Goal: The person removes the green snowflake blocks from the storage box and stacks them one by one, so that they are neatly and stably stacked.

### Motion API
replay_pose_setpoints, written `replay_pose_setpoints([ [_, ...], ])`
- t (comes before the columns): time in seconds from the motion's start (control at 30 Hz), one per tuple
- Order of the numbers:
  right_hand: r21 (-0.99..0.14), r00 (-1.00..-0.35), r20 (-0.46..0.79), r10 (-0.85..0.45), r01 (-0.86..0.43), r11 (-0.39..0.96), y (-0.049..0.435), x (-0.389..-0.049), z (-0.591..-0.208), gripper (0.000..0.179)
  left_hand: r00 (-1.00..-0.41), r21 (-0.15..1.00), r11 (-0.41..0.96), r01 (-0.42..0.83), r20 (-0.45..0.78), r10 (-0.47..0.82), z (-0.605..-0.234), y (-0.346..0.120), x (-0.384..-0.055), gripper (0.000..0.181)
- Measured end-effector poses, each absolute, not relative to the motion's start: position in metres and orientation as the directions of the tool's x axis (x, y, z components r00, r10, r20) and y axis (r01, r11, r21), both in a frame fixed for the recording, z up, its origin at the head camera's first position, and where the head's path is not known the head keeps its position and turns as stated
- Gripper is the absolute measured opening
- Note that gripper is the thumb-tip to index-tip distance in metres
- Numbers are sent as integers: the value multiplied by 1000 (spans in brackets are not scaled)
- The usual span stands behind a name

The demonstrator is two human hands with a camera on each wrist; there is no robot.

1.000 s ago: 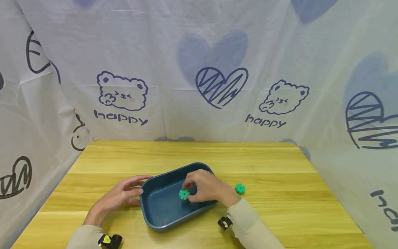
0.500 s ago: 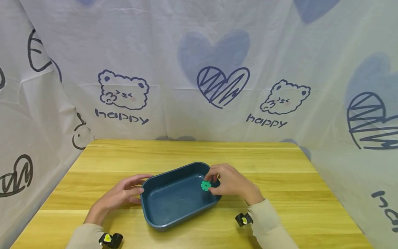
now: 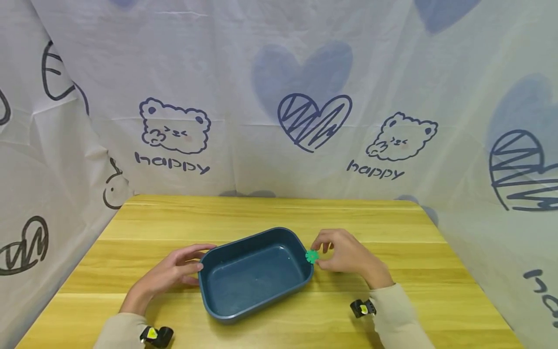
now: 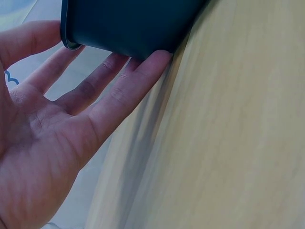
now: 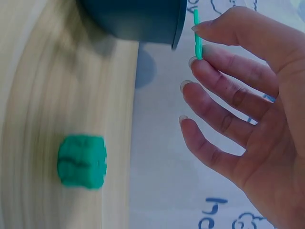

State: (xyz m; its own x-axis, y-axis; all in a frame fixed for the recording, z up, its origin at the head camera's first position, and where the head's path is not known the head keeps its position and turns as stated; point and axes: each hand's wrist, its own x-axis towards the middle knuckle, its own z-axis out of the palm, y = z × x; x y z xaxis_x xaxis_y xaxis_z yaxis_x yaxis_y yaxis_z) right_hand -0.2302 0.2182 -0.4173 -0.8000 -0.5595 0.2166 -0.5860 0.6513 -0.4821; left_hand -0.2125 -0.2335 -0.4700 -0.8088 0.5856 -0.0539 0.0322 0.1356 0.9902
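Observation:
A dark blue rectangular plastic bin (image 3: pixel 257 283) with rounded corners sits angled on the table. My left hand (image 3: pixel 174 271) touches its left end; in the left wrist view its fingers are fairly straight, with one fingertip at the rim and others against the outer wall (image 4: pixel 128 28). At the bin's right end, my right hand (image 3: pixel 346 254) pinches a green notched disc (image 3: pixel 311 257) between thumb and fingertips. The right wrist view shows that disc (image 5: pixel 198 40) edge-on, just beyond the rim. Below it on the table stands a green stack of notched discs (image 5: pixel 82 161), hidden in the head view.
The light wooden table (image 3: pixel 375 220) reaches back to a white cloth (image 3: pixel 244 155) printed with bears and hearts. Cloth hangs on both sides too. A black wrist device (image 3: pixel 157 336) is on the left arm and another black wrist device (image 3: pixel 363 308) on the right.
My right hand has moved right with the green disc, from above the bin's inside to its right rim. The green stack went out of sight behind the right arm. The left hand stays put.

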Motion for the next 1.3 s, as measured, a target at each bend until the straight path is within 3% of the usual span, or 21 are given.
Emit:
replay_pose_setpoints([
  [0.67,-454,-867,152,-475,-488,746,273,-228,-435,19,-809,988,145,42,-52,585,-469,-233,-212,55],
  [1.3,-458,-855,187,-483,-511,727,289,-227,-449,15,-805,990,134,50,-40,591,-471,-233,-213,54],
])
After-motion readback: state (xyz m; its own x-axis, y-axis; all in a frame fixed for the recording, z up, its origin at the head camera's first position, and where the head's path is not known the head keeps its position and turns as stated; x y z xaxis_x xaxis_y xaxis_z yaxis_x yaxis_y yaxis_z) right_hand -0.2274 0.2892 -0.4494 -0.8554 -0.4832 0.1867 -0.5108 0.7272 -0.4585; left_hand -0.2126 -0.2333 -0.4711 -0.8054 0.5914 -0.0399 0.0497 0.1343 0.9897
